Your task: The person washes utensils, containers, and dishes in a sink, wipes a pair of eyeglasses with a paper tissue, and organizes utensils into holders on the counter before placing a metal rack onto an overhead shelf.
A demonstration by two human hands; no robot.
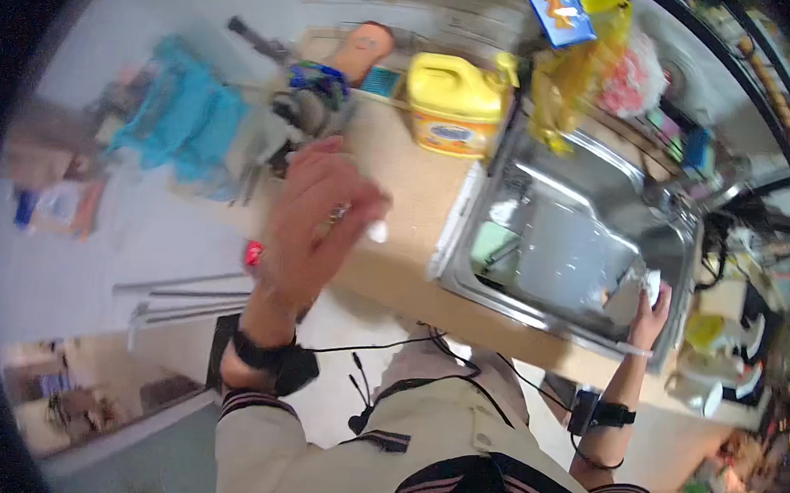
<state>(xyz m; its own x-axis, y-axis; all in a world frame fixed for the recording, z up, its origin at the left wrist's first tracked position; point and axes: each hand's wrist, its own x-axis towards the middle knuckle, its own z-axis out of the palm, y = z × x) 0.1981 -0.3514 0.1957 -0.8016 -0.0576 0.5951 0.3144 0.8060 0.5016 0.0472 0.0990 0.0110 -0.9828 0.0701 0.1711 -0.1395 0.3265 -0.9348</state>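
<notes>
My left hand (310, 218) is raised over the beige counter (409, 183), left of the steel sink (466, 279). Its fingers are curled, and a small white object (376, 231) shows at the fingertips; motion blur hides the details. My right hand (652, 310) rests at the sink's near right rim and grips a crumpled white cloth (628, 295) inside the basin. Both wrists wear black bands with cables running to my chest.
A yellow jug (455, 104) stands at the back of the counter beside a yellow bag (572, 67) and a blue packet (558, 11). A green sponge (494, 244) lies in the sink. A blue cloth (180, 112) lies far left. White cups (706, 387) sit at right.
</notes>
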